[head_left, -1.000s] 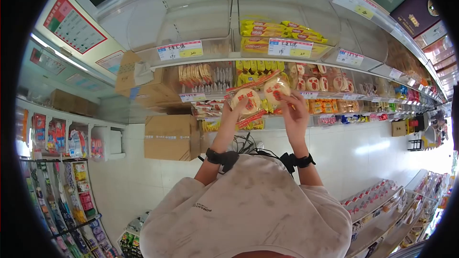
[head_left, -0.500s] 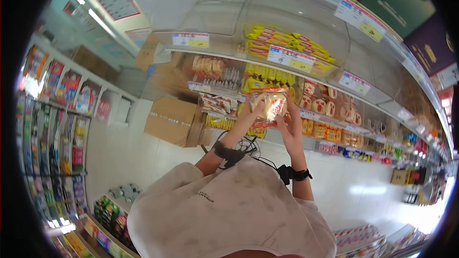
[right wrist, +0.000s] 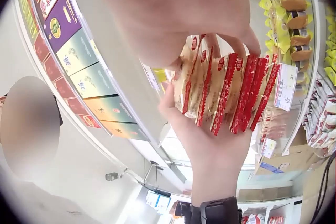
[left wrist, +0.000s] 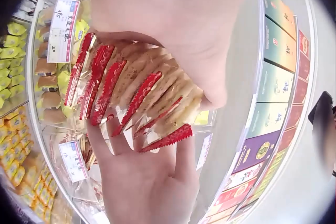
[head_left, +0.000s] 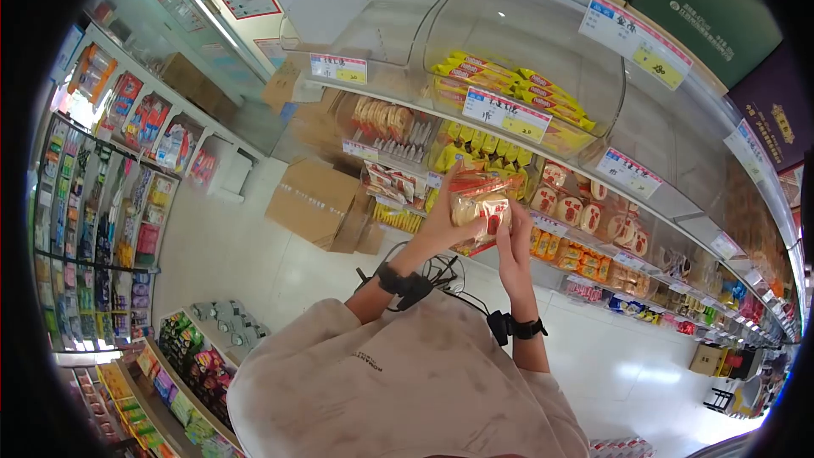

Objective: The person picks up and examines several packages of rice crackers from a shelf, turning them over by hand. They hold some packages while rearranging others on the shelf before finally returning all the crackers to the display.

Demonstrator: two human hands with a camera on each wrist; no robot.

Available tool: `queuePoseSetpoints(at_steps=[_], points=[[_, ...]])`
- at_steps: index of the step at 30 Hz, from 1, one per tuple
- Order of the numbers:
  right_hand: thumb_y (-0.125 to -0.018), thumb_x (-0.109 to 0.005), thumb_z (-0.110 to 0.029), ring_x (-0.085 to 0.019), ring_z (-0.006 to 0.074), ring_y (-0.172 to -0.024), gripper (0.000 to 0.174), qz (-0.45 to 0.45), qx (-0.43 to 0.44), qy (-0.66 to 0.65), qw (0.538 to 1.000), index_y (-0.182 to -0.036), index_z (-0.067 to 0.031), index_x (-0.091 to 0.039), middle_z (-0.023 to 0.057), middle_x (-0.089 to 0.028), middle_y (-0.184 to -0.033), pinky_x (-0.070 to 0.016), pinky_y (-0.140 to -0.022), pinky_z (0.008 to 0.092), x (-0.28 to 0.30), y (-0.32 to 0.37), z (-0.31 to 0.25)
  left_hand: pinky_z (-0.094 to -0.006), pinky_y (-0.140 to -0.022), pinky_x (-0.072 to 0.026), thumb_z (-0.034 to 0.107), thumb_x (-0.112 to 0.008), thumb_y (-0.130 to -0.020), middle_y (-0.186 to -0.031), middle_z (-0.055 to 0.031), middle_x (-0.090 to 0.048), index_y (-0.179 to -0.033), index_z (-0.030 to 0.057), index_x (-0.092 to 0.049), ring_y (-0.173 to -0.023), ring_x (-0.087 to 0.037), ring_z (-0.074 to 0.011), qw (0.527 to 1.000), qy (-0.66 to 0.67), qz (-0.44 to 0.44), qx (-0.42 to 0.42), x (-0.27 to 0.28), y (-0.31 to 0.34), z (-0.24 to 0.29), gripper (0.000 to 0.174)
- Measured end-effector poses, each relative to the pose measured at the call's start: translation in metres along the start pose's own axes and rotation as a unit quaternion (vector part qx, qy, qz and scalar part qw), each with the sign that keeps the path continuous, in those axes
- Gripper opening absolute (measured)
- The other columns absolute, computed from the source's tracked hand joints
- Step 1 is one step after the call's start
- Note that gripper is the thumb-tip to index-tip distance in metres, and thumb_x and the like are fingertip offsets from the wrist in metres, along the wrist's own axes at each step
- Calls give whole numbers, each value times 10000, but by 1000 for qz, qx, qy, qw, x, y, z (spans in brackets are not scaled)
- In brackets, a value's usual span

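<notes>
A stack of several wrapped rice crackers (head_left: 481, 210), in clear packets with red crimped edges, is held between both hands in front of the shelves. My left hand (head_left: 435, 229) grips the stack's left side, fingers spread round the packets. On the right side, my right hand (head_left: 514, 256) holds the same stack with thumb and fingers. In the left wrist view the packets (left wrist: 126, 85) stand side by side like a row of discs, left hand (left wrist: 173, 19) above and right hand (left wrist: 149, 182) below. The right wrist view shows the packets (right wrist: 223, 90) squeezed between both palms.
Behind the hands, a shelf bin holds more round rice crackers (head_left: 570, 210). Yellow snack packs (head_left: 513, 89) fill a bin above, over a price tag (head_left: 506, 114). A cardboard box (head_left: 314, 203) stands on the floor at left. Dark green boxes (head_left: 691, 21) line the top.
The rice crackers, held apart in two hands a second ago, have come together into one stack between both hands. The head view has turned, tilting the shelves down to the right.
</notes>
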State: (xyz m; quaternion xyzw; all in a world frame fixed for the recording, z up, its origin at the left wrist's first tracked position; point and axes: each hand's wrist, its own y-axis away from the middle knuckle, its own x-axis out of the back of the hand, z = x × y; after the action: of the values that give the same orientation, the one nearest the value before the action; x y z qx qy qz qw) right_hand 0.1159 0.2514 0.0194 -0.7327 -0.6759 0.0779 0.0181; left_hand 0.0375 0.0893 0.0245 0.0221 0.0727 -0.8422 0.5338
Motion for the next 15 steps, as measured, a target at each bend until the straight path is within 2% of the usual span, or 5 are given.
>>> queuePoseSetpoints(at_steps=[3,7,9,11,15], points=[[-1039,-532,-176,-364,236,-1419,641,28,19,-21,999,-1575,-59,-201,160,-286,-1593,-389,-1089,347,-6,-4,9,-357,-1085,-425,133,-785,-833,-1463,-172,-464,-1612,53,-38,-1308,-500,-233,999,-17,19,20,1,7,7,1082],[-999,-653,-274,-282,256,-1480,860,-25,-55,-66,996,-1611,-51,-91,185,-275,-1614,-314,-1164,378,1,-11,-15,-312,-973,-494,146,-724,-899,-1381,-114,-521,-1578,40,-138,-1177,-553,-164,1000,21,-16,16,10,10,13,903],[-1000,-649,-281,-291,257,-1476,847,-47,-87,-67,993,-1614,-56,-110,189,-275,-1617,-305,-1168,380,0,-10,-17,-295,-941,-508,165,-705,-925,-1363,-99,-527,-1551,22,-190,-1147,-556,-138,999,29,-23,-20,9,10,13,822],[-1018,-618,-306,-329,222,-1443,778,-52,-109,-62,991,-1604,-44,-179,144,-299,-1606,-295,-1166,359,-7,-8,-18,-293,-954,-501,185,-708,-922,-1365,-101,-523,-1534,17,-207,-1157,-553,-139,997,54,-11,-57,10,9,18,808],[-1045,-568,-305,-373,169,-1382,702,-23,-163,-121,979,-1589,-28,-221,86,-399,-1529,-311,-1143,328,-30,-11,-1,-335,-1070,-430,181,-786,-829,-1471,-128,-429,-1581,27,-116,-1287,-480,-183,995,78,-46,38,29,5,18,1019]])
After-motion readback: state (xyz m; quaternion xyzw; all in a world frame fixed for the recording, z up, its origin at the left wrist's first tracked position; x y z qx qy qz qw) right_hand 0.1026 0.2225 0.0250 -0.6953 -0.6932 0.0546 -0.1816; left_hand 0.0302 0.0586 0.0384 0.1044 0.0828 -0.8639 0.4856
